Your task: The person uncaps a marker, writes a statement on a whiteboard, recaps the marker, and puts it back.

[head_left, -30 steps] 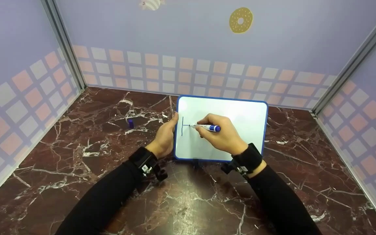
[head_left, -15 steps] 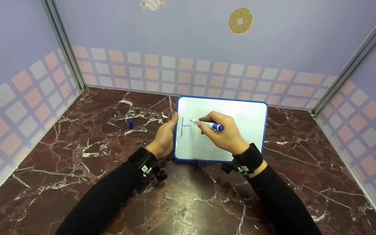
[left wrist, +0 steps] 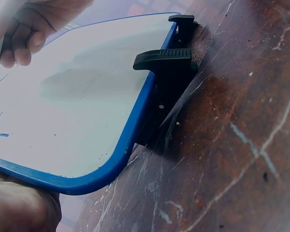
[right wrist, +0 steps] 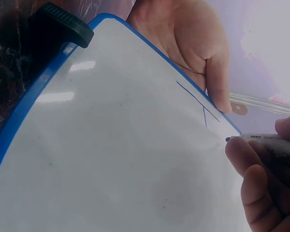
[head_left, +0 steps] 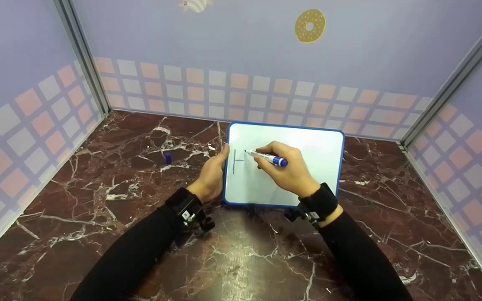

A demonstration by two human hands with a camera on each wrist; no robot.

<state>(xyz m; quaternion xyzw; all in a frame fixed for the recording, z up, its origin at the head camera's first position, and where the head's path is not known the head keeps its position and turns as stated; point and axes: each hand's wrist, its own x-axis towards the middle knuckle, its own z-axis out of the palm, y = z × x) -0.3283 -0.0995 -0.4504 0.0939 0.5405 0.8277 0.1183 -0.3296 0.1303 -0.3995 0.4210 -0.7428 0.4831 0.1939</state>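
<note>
A blue-framed whiteboard (head_left: 320,161) leans back in a black stand (left wrist: 171,79), whose hooked ends grip its lower edge. My left hand (head_left: 212,175) holds the board's left side, thumb along the frame; its other fingers are largely hidden behind the board. With my right hand (head_left: 289,170) I pinch a white and blue marker (head_left: 271,159), uncapped, its tip pointing left at the board. Whether the tip touches the surface I cannot tell. Left of the tip are blue lines (right wrist: 198,101): one upright stroke and a short bar running right from its middle.
A blue marker cap (head_left: 167,158) stands on the brown marbled table (head_left: 111,225), left of the board. Purple walls (head_left: 241,46) with pink and white squares close in the back and both sides.
The marker tip has left the right end of the short bar and risen up the board, to a little below the upright stroke's top level. My left hand and the board stay put.
</note>
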